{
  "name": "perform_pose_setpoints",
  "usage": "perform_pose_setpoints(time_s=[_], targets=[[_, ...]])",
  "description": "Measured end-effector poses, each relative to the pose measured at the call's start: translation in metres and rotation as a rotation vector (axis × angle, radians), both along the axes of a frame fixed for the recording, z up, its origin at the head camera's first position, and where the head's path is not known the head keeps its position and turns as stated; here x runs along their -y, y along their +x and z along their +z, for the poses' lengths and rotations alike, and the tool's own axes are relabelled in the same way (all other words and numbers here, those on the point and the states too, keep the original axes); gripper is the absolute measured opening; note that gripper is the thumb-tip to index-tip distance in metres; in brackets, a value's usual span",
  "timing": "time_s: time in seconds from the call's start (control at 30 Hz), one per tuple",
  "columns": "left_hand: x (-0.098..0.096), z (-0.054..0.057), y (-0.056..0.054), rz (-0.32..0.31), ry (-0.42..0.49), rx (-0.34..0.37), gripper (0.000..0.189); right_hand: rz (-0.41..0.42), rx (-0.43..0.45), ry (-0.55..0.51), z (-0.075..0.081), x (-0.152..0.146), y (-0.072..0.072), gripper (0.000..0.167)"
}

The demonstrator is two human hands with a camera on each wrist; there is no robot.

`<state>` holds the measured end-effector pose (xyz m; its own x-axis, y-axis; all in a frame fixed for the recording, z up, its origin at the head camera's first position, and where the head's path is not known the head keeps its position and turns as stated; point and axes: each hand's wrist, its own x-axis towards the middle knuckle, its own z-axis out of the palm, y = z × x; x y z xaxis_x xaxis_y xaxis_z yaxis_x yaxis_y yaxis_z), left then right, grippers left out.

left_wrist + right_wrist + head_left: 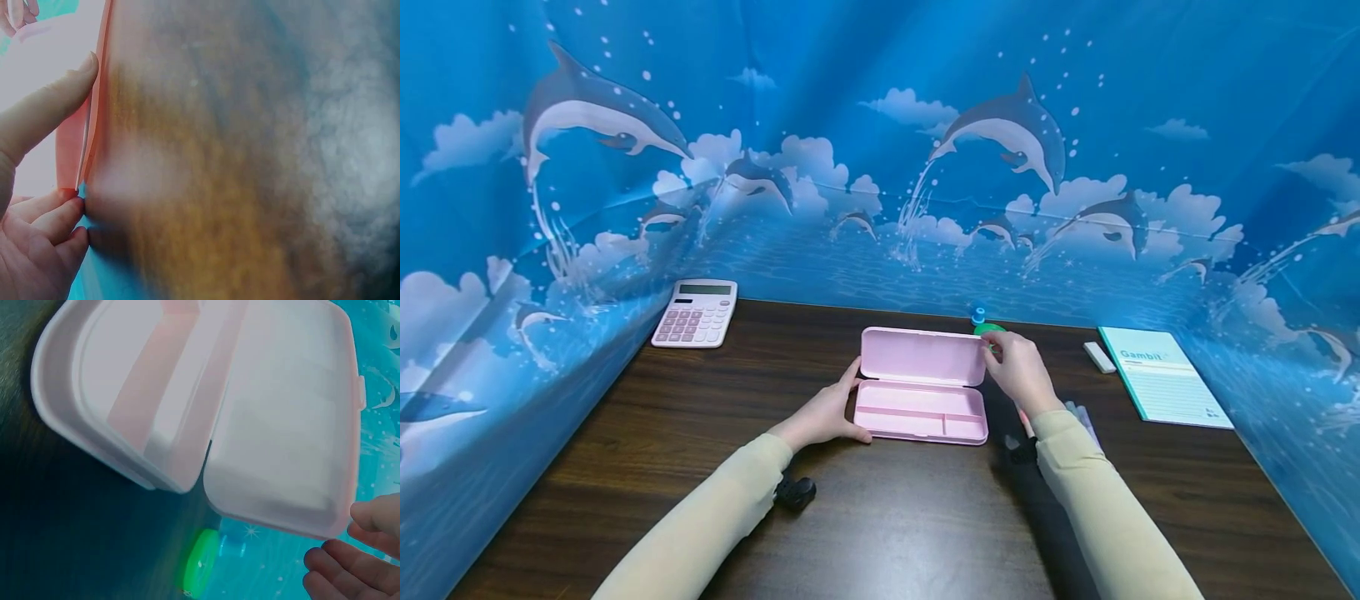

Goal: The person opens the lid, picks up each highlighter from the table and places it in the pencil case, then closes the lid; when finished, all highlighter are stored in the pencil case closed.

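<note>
A pink pencil case (921, 412) lies on the table with its lid (921, 357) raised at the back. Its shallow tray, split by dividers, has nothing in it. My left hand (827, 410) grips the left end of the case, thumb at the front edge and fingers along the side. In the left wrist view, the thumb (56, 100) presses near the rim and the curled fingers sit at the end of the case. At the lid's upper right corner, my right hand (1021, 371) pinches the edge between thumb and fingertips. The right wrist view shows this hand (369, 550) beside the lid corner.
A calculator (696, 313) stands at the back left. Behind my right hand are a green round object (988, 328) and a small blue item (977, 316). Pens (1084, 423) lie partly under my right forearm. Farther right are a white eraser (1099, 357) and a notebook (1165, 375).
</note>
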<state>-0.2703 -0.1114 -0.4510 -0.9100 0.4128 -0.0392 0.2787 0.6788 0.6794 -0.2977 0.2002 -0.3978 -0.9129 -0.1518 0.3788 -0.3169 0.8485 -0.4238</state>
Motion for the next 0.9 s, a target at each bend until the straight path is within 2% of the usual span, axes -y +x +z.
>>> perform_pose_setpoints(time_s=[0.23,0.47,0.77,0.9], targets=[[-0.002,-0.002,-0.003,-0.005,-0.027,0.001,0.129,-0.062,-0.028,0.000,0.005,-0.016,0.016,0.026],[-0.001,-0.002,-0.003,0.001,-0.031,-0.008,0.128,-0.095,0.004,0.012,0.002,-0.042,0.033,0.024],[-0.001,-0.003,-0.002,-0.003,-0.015,0.001,0.128,-0.146,0.086,0.096,-0.007,-0.092,0.056,0.020],[-0.001,-0.003,-0.003,-0.001,-0.010,-0.002,0.127,-0.188,0.157,0.134,-0.015,-0.110,0.064,0.017]])
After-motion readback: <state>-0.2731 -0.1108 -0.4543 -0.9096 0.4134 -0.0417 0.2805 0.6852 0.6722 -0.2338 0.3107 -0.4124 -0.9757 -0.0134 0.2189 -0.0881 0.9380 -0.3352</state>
